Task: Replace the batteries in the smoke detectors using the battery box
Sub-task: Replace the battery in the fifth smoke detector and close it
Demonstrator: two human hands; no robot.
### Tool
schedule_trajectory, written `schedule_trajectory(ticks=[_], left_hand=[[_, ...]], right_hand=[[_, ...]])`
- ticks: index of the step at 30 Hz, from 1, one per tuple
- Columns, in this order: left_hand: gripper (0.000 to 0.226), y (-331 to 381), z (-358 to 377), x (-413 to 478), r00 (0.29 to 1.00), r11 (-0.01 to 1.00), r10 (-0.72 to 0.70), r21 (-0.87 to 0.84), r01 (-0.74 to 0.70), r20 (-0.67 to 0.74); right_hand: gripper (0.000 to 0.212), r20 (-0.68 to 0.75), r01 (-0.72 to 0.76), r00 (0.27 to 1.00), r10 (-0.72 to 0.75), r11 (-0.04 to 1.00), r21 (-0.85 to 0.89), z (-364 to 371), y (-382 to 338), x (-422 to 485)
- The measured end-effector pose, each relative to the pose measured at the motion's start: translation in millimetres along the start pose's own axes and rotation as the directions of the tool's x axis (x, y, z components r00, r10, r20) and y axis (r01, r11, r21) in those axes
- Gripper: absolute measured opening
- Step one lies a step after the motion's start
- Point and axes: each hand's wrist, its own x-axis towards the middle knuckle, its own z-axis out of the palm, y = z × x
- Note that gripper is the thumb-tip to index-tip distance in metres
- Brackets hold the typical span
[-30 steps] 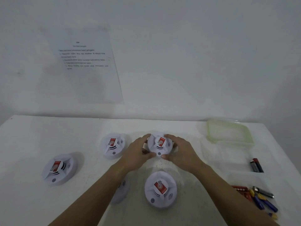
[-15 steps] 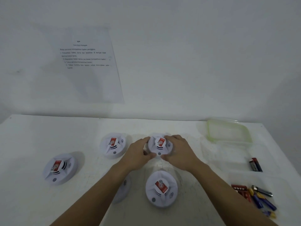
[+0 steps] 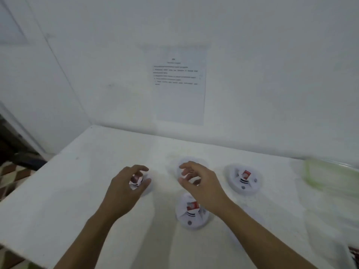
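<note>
**White table (image 3: 58, 200), viewed from above.** Its left edge runs obliquely from the far wall corner toward us. The near edge shows only at lower left, and the far edge meets the wall, where a printed sheet (image 3: 179, 84) hangs. We find bare tabletop left of the hands and between the forearms.

Four round smoke detectors lie flat, face up:
- the left detector (image 3: 136, 180) sits beneath the left hand (image 3: 124, 193);
- the far detector (image 3: 201, 161) sits behind the right hand (image 3: 202, 185);
- the right detector (image 3: 243, 178) stands free;
- the near detector (image 3: 191, 214) is partly hidden by the right wrist.

Being discs, they show no long axis. On the near and right detectors the red label lies away from us and the small button toward us.

The left hand arches over its detector with fingers curved; we cannot tell whether it grips. The right hand hovers with fingers loosely curled, holding nothing. A green-rimmed clear box (image 3: 330, 177), blurred, sits at the far right.
</note>
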Motion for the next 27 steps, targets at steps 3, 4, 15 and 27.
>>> schedule_trajectory(ticks=[3,4,15,27], left_hand=[[0.02,-24.6,-17.1,-2.5,0.999,0.999,-0.031,0.039,0.032,-0.023],[0.02,-28.3,-19.9,-1.0,0.999,0.998,-0.031,0.047,0.032,-0.009],[0.04,-76.4,-6.7,20.8,0.953,0.973,-0.224,-0.003,0.23,0.205],[0.04,-39.7,-11.7,20.7,0.97,0.979,-0.092,-0.159,0.13,0.226]], right_hand=[[0.033,0.103,-0.048,0.993,0.052,0.998,-0.044,36.1,-8.2,16.9],[0.036,0.132,-0.055,0.989,0.065,0.996,-0.076,46.6,-9.7,23.2],[0.032,0.265,-0.192,0.921,0.285,0.925,-0.327,110.4,-2.6,64.2],[0.037,0.106,-0.287,0.953,0.285,0.958,0.011,94.0,-14.5,62.5]])
